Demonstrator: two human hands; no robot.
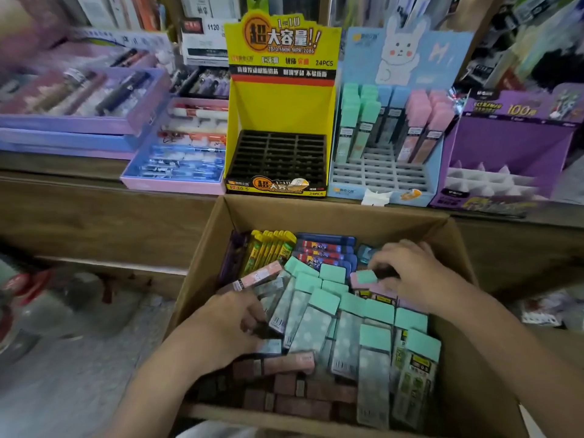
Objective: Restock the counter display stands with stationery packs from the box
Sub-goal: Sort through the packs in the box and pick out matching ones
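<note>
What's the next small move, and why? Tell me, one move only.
Probably lift the pink pack that the right hand pinches out of the box and slot it into the blue stand: its front slots are bare, and pink packs already stand in its back right rows.

Left forearm (164, 374) and right forearm (505, 339) showing bare, left grip (232, 320) and right grip (410, 273) showing bare too, pale cloth (218, 431) peeking in below.
</note>
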